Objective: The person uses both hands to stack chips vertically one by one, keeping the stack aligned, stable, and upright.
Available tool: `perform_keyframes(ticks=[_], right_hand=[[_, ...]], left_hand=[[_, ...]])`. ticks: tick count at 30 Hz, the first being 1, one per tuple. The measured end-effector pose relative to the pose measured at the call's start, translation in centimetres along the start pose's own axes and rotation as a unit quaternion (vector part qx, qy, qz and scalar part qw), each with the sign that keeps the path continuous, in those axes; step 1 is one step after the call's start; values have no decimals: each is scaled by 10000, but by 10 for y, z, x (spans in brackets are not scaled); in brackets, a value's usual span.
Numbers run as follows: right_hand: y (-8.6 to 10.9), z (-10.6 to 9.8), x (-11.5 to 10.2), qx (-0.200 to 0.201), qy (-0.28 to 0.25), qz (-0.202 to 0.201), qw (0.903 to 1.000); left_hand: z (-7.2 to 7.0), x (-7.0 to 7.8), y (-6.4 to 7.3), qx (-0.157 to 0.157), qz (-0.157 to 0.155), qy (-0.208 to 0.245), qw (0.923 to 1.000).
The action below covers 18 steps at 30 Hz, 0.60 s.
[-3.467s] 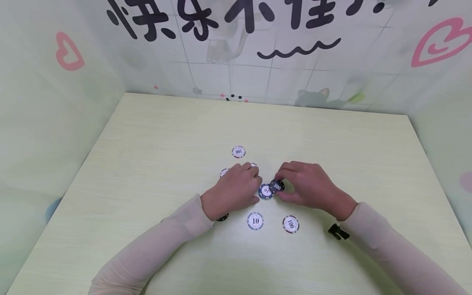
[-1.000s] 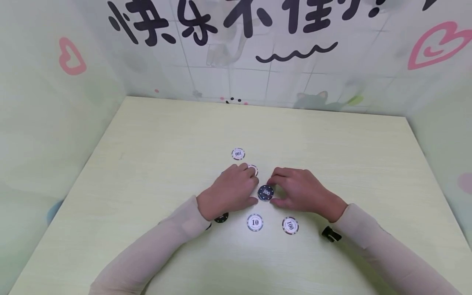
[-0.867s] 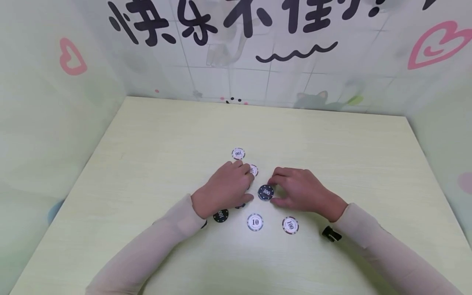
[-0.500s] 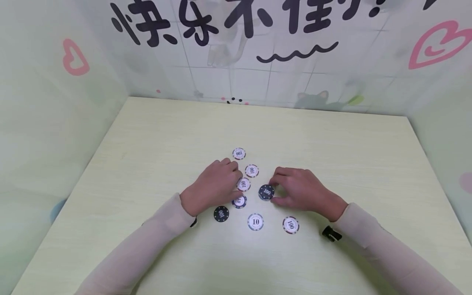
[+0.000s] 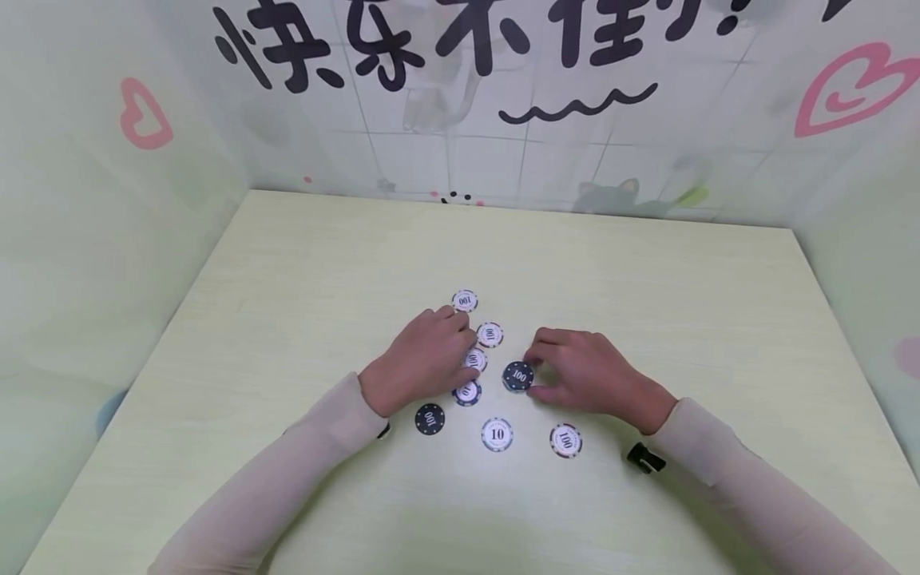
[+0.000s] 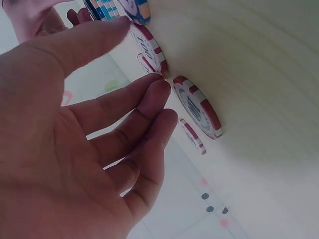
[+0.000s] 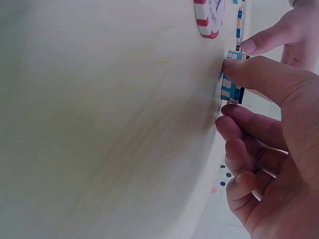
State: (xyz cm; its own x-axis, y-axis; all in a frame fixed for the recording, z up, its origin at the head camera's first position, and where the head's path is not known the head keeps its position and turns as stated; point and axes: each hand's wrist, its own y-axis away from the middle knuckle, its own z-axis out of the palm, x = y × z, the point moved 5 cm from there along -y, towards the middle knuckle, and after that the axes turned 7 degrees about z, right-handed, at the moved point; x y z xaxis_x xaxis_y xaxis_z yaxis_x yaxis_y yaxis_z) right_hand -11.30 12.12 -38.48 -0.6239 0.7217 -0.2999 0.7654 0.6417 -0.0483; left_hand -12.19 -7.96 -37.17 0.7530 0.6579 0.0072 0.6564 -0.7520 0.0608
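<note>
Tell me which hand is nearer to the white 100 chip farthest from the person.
Left. The left hand is just on the near side of that white 100 chip; the right hand is farther off to the right, at the black-topped stack.

Head view looks downward; low, close wrist views share the chip stack [image 5: 518, 377].

Worktop [image 5: 345, 263] looked wooden, smooth, faintly grained | chips [image 5: 497, 435] looked plastic, smooth | sleeves [image 5: 287, 471] looked matt cloth | printed backdrop [image 5: 668, 112] along worktop's far edge looked matt
</note>
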Motion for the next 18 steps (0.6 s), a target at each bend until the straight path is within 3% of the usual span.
perform_keyframes(ticks=[18], right_hand=[[0,1,1,73,-19,-63,10000]], left_hand=[[-1,0,-5,-191,-65,16,9998]])
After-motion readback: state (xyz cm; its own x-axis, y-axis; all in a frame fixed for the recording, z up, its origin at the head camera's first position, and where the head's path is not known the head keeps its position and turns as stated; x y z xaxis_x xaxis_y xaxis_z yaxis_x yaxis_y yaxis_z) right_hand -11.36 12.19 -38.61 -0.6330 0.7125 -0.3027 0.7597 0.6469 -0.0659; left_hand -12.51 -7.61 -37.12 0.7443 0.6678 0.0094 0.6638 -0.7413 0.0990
